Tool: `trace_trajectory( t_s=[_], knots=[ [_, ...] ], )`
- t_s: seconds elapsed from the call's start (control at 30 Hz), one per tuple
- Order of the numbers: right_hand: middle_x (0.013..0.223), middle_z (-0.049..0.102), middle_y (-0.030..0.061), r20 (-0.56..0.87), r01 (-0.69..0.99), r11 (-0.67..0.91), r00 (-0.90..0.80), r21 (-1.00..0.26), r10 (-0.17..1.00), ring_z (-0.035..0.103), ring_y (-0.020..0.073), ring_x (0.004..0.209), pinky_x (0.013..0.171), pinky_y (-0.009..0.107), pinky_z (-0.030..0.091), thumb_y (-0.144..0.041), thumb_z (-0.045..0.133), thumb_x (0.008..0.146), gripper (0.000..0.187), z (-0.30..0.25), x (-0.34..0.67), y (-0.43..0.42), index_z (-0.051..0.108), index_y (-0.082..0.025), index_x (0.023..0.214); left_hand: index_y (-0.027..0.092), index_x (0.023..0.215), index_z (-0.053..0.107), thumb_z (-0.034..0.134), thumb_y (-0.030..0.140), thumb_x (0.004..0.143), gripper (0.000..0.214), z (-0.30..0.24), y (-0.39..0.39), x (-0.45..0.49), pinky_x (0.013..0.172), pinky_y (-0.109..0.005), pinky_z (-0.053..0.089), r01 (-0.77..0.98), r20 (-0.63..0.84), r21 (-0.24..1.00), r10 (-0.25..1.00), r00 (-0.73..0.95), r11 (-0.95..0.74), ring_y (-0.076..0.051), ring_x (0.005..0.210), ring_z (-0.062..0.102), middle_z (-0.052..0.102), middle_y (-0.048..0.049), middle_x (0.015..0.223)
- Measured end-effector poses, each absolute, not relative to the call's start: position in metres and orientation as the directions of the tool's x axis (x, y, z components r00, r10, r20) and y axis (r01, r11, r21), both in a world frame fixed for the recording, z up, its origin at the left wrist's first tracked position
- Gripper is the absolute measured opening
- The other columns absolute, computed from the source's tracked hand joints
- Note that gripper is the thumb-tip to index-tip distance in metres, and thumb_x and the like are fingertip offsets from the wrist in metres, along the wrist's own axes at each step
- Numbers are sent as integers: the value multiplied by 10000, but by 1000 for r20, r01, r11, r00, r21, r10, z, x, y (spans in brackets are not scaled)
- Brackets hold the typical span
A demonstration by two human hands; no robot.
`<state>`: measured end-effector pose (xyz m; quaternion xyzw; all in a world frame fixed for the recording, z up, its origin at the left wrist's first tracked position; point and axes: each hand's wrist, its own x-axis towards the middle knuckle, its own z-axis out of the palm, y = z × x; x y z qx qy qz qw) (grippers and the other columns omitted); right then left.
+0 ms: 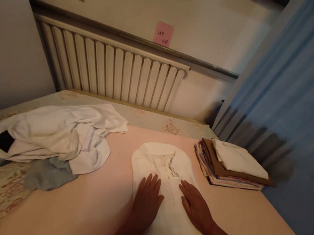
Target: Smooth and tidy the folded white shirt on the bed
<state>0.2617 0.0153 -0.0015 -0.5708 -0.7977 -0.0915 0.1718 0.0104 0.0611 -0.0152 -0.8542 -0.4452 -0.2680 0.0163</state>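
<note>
A folded white collared shirt point(162, 158) lies on the pink sheet point(85, 210) in front of me, collar pointing away. My left hand point(147, 200) rests flat on the shirt's left half, fingers stretched out. On the right half, my right hand point(194, 204) lies flat too, fingers extended toward the collar. Neither hand holds anything.
A heap of unfolded white and grey clothes point(56, 139) lies at the left. A stack of folded garments point(231, 163) sits at the right, near the bed's edge. A radiator point(111, 73) with a pink note point(162, 33) above it lines the wall. Blue curtain point(294, 96) hangs at right.
</note>
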Motion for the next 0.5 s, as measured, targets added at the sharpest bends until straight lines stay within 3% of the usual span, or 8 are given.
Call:
trace_trajectory(
  t_s=[0.5],
  knots=[
    [1423,531,45,399,940,330,-273,-80,875,490,243,1322,1088,474,446,-221,468,914,446,-2,262,16,560,-250,1349,224,1390,475,465,362,936,474,-14,62,10,1135,-488,323,768,452,214,758,471,-604,-271,1384,396,475,-56,1485]
  ],
)
